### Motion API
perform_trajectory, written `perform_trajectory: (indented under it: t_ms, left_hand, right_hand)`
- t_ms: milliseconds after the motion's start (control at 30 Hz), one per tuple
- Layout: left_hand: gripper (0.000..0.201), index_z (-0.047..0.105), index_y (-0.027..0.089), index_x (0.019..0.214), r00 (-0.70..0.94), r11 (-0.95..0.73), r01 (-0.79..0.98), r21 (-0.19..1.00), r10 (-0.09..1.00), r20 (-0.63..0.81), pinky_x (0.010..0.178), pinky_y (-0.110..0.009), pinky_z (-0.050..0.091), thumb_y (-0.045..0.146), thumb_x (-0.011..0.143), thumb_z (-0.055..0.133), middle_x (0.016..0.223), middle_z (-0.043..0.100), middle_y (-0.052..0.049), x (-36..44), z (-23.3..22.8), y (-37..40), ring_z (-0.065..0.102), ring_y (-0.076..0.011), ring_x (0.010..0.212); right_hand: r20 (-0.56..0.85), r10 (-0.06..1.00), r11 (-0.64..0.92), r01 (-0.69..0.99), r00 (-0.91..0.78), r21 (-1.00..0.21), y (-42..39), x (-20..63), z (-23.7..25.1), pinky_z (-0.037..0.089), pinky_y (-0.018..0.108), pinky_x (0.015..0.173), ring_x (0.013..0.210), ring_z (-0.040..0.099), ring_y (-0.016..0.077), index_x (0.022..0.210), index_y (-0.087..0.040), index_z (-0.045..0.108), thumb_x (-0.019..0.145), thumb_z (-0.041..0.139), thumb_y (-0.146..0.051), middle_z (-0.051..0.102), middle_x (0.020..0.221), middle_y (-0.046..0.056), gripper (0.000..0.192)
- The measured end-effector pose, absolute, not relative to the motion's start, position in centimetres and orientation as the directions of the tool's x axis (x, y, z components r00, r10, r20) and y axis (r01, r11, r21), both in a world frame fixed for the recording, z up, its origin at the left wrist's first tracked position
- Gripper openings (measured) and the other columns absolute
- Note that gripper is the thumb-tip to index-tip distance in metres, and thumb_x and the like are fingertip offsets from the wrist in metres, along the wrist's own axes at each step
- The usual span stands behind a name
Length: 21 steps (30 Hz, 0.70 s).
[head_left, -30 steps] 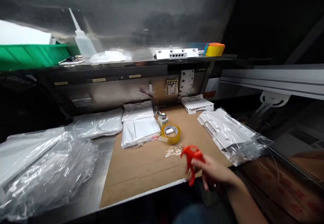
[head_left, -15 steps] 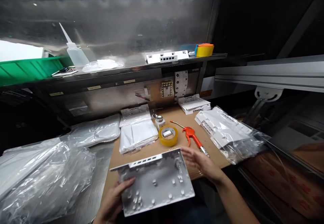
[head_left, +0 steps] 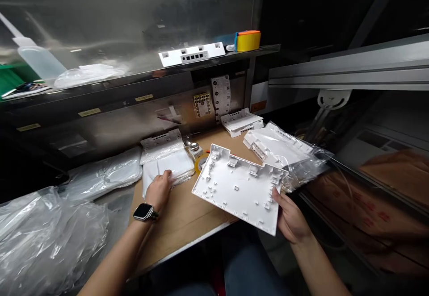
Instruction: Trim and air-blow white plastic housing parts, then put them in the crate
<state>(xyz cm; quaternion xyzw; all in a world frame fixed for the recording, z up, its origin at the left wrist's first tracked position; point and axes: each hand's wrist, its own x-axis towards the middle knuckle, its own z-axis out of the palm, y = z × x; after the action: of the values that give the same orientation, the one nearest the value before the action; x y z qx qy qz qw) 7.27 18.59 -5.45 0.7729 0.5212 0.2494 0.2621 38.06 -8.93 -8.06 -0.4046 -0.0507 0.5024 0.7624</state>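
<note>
Right hand grips the shell by its edge, above the cardboard's front; left hand touches the white stack, whether pinching I cannot tell. Holding clear of the clips and parting single layers seem wise.

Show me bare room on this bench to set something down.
Bare cardboard lies between the left hand, the held white housing and the cardboard's front edge. Crowded: around the yellow tape, and at right, where bagged white parts lie.
</note>
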Motion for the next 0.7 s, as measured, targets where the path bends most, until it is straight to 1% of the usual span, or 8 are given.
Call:
perform_trajectory:
  t_ms: [100, 167, 267, 367, 467, 567, 633, 700]
  left_hand:
    - [0.013, 0.057, 0.022, 0.104, 0.316, -0.324, 0.729, 0.603, 0.941, 0.123, 0.100, -0.053, 0.046, 0.025, 0.093, 0.054, 0.111, 0.075, -0.019, 6.9, -5.6, 19.7, 0.066, -0.0402, 0.115]
    - [0.012, 0.055, 0.024, 0.101, 0.290, -0.300, 0.742, 0.599, 0.950, 0.117, 0.093, -0.048, 0.048, 0.028, 0.091, 0.059, 0.107, 0.077, -0.014, 6.4, -5.1, 20.7, 0.069, -0.0380, 0.110]
    - [0.033, 0.051, 0.025, 0.093, 0.260, -0.234, 0.716, 0.658, 0.964, 0.060, 0.080, -0.038, 0.051, 0.036, 0.079, 0.078, 0.091, 0.079, -0.007, 5.7, -4.4, 22.9, 0.074, -0.0335, 0.098]
    - [0.053, 0.046, 0.024, 0.088, 0.253, -0.140, 0.631, 0.763, 0.967, -0.031, 0.067, -0.031, 0.051, 0.038, 0.066, 0.092, 0.078, 0.077, -0.002, 5.0, -4.1, 24.9, 0.074, -0.0260, 0.076]
    - [0.040, 0.050, 0.020, 0.086, 0.244, -0.061, 0.537, 0.841, 0.966, -0.085, 0.068, -0.031, 0.056, 0.033, 0.078, 0.088, 0.077, 0.071, 0.001, 4.6, -4.3, 26.0, 0.069, -0.0185, 0.069]
    - [0.019, 0.060, 0.015, 0.091, 0.230, -0.023, 0.464, 0.886, 0.968, -0.095, 0.074, -0.033, 0.060, 0.024, 0.091, 0.077, 0.089, 0.069, 0.000, 4.4, -4.6, 26.4, 0.069, -0.0162, 0.078]
    - [0.015, 0.063, 0.014, 0.096, 0.232, -0.012, 0.431, 0.902, 0.968, -0.097, 0.075, -0.033, 0.060, 0.022, 0.093, 0.075, 0.098, 0.069, -0.003, 4.3, -4.8, 26.4, 0.068, -0.0164, 0.082]
    - [0.015, 0.064, 0.014, 0.099, 0.243, -0.008, 0.413, 0.911, 0.965, -0.102, 0.074, -0.033, 0.060, 0.022, 0.093, 0.075, 0.099, 0.070, -0.003, 4.2, -4.7, 26.3, 0.068, -0.0162, 0.081]
  right_hand:
    - [-0.321, 0.792, 0.204, -0.720, 0.520, -0.663, -9.2, 38.3, -7.5, 0.057, 0.052, 0.108, 0.124, 0.070, 0.0374, 0.111, -0.021, 0.077, 0.069, 0.095, -0.046, 0.080, 0.119, 0.011, 0.052]
    - [-0.324, 0.778, 0.213, -0.712, 0.538, -0.669, -9.4, 38.3, -7.3, 0.057, 0.052, 0.109, 0.124, 0.070, 0.0371, 0.111, -0.021, 0.077, 0.068, 0.095, -0.046, 0.080, 0.119, 0.010, 0.053]
    - [-0.338, 0.768, 0.211, -0.713, 0.544, -0.668, -9.6, 38.3, -7.3, 0.056, 0.052, 0.111, 0.125, 0.070, 0.0363, 0.113, -0.022, 0.077, 0.069, 0.095, -0.047, 0.080, 0.119, 0.010, 0.054]
    - [-0.346, 0.765, 0.211, -0.720, 0.543, -0.661, -9.6, 38.3, -7.3, 0.055, 0.052, 0.111, 0.125, 0.070, 0.0365, 0.115, -0.022, 0.076, 0.069, 0.094, -0.047, 0.079, 0.121, 0.010, 0.055]
    - [-0.354, 0.765, 0.206, -0.724, 0.539, -0.658, -9.5, 38.3, -7.4, 0.055, 0.052, 0.112, 0.126, 0.070, 0.0362, 0.116, -0.022, 0.076, 0.071, 0.093, -0.047, 0.079, 0.123, 0.011, 0.055]
    - [-0.359, 0.759, 0.205, -0.723, 0.543, -0.659, -9.4, 38.3, -7.5, 0.055, 0.052, 0.112, 0.125, 0.070, 0.0360, 0.117, -0.022, 0.076, 0.071, 0.093, -0.046, 0.079, 0.123, 0.011, 0.055]
    - [-0.361, 0.758, 0.203, -0.722, 0.543, -0.661, -9.1, 38.2, -7.6, 0.055, 0.053, 0.111, 0.123, 0.071, 0.0363, 0.118, -0.022, 0.076, 0.071, 0.093, -0.045, 0.079, 0.123, 0.011, 0.055]
    - [-0.359, 0.766, 0.192, -0.722, 0.533, -0.664, -8.8, 38.1, -7.8, 0.055, 0.053, 0.110, 0.121, 0.072, 0.0366, 0.117, -0.021, 0.076, 0.071, 0.093, -0.046, 0.079, 0.121, 0.012, 0.056]
